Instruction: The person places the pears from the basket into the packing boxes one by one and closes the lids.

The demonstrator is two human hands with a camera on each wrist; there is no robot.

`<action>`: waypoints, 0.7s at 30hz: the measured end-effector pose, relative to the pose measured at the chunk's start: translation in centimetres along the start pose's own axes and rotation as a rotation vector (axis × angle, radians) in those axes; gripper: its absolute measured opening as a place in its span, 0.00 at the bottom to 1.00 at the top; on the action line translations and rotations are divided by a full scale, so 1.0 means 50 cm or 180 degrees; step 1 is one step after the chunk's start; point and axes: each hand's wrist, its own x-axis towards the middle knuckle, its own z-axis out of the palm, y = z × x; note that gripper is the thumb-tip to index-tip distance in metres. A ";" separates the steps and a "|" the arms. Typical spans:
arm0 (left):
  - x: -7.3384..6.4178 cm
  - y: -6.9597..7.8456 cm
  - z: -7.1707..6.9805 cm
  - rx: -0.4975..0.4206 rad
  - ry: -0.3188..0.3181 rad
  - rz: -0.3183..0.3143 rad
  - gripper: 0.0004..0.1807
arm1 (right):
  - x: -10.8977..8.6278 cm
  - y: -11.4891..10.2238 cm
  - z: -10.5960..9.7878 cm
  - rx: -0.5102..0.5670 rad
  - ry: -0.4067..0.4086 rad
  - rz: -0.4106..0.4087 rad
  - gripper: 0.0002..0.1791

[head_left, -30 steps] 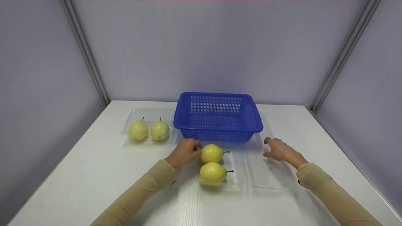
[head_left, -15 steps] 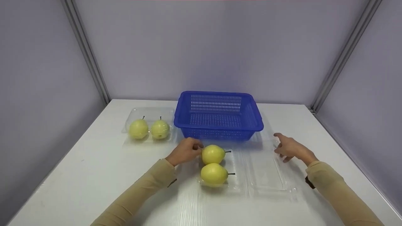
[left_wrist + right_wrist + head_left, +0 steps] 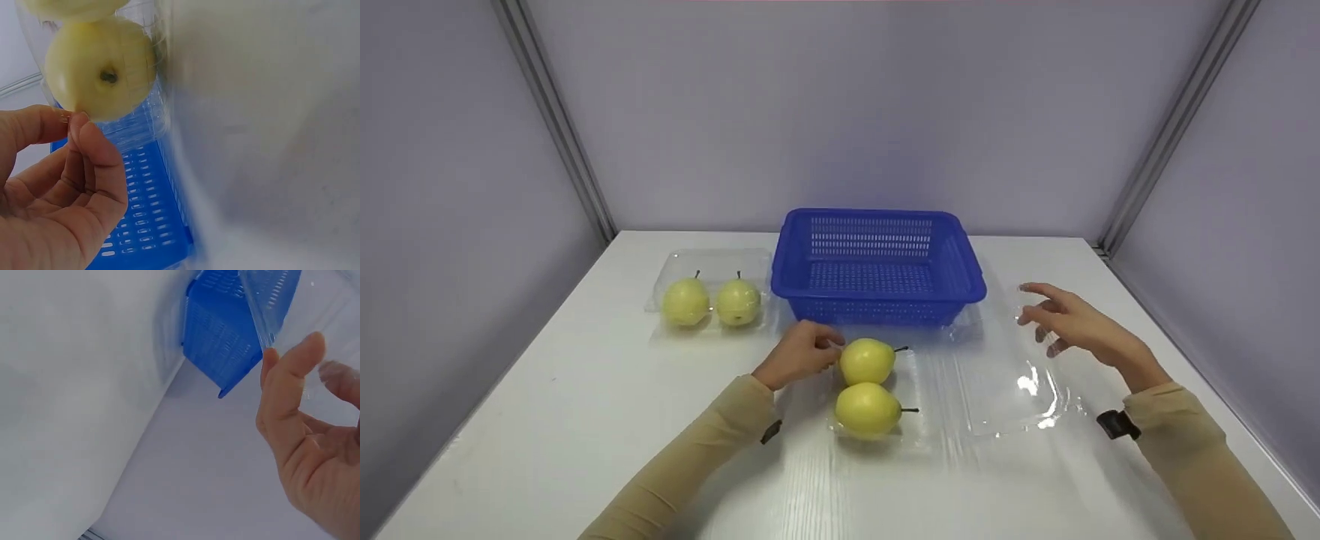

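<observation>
Two yellow pears lie in the base of a clear plastic clamshell box, their stems pointing right. My left hand pinches the base's left rim between thumb and fingers, close beside the farther pear. Hinged on the right, the clear lid is tilted up from the table. My right hand is at the lid's outer edge, with thumb and fingers spread apart. In the right wrist view, the lid's edge meets a fingertip, and the thumb shows through the plastic.
A blue slotted basket stands behind the box, near the back wall. To its left, another clear clamshell holds two pears. All stand on a white table between pale side walls.
My right hand has moved right to the lid's outer edge and then up. The lid, lying flat before, has risen with it. My left hand keeps its pinch on the rim.
</observation>
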 end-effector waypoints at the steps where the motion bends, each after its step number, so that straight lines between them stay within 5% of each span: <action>1: 0.000 0.000 0.000 -0.0029 0.0003 -0.0020 0.14 | -0.003 -0.006 0.003 0.0059 0.0017 -0.0050 0.36; 11: 0.000 0.002 0.004 -0.0144 0.0002 -0.0071 0.15 | -0.024 -0.078 0.056 0.0287 0.0114 -0.0491 0.36; 21: -0.009 0.005 0.017 -0.0601 -0.0029 -0.0246 0.24 | -0.018 -0.140 0.158 0.0350 0.0667 -0.0945 0.30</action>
